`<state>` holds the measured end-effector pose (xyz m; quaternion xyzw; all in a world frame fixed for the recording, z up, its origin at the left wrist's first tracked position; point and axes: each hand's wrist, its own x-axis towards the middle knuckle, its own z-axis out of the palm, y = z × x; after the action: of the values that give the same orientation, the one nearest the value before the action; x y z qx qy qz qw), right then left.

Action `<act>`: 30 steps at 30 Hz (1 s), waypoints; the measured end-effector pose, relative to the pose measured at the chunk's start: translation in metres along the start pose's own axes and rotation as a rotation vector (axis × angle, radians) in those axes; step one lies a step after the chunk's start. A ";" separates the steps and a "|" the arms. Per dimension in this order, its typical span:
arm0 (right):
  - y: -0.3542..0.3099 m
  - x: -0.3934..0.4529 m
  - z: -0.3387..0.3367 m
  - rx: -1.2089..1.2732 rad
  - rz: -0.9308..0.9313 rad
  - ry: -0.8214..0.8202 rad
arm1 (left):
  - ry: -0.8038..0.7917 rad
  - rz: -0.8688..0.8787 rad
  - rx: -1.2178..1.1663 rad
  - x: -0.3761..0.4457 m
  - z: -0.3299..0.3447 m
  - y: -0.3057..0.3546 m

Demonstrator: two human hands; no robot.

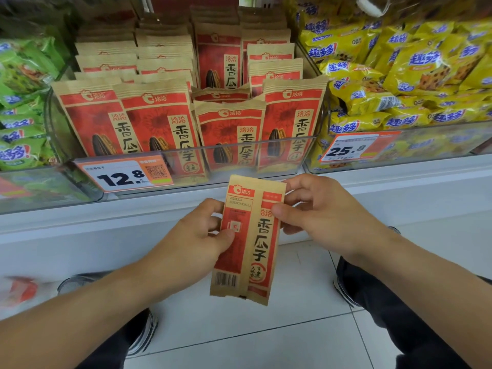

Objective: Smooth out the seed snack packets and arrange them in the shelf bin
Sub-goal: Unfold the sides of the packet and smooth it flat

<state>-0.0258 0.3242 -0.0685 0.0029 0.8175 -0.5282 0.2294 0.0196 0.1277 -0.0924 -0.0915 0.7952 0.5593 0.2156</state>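
The left hand (pixel 206 230) pinches the left edge of one packet (pixel 249 238), with the thumb on its face and the fingers behind. The right hand (pixel 316 209) pinches the right edge in the same way, a little higher. So both hands are closed on this packet and hold it in the air, below the bin (pixel 186 155) and in front of it.

The long axis of the packet goes up and down, with the top leaning slightly toward the bin. The bin is straight ahead and above the hands, and I think the right hand is a little nearer to it.

The packet is narrow and seems folded along its length: the barcode side and the red front show together. It looks not yet flat. In the bin, other packets (pixel 159 123) stand upright in rows.
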 end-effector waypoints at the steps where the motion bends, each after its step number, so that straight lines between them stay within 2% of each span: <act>1: -0.001 -0.001 0.000 0.046 0.002 0.002 | 0.038 0.004 -0.027 0.000 0.000 0.001; 5: -0.003 -0.003 0.002 0.144 -0.006 -0.023 | 0.168 0.115 -0.011 0.001 -0.001 0.006; 8: -0.001 -0.004 0.007 0.173 -0.022 -0.063 | 0.176 0.195 0.031 -0.001 -0.001 0.007; 14: 0.000 -0.006 0.011 0.211 -0.027 -0.109 | 0.160 0.182 0.210 -0.004 -0.002 0.006; 19: -0.003 -0.008 0.011 0.236 -0.038 -0.134 | 0.142 0.159 0.258 -0.004 0.000 0.007; 24: -0.007 -0.010 0.010 0.240 -0.034 -0.137 | 0.126 0.147 0.187 -0.002 0.003 0.002; 30: -0.009 -0.011 0.009 0.256 -0.030 -0.136 | 0.068 0.226 0.049 0.000 0.004 0.000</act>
<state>-0.0155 0.3151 -0.0592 -0.0160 0.7260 -0.6305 0.2741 0.0201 0.1315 -0.0932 -0.0149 0.8207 0.5571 0.1263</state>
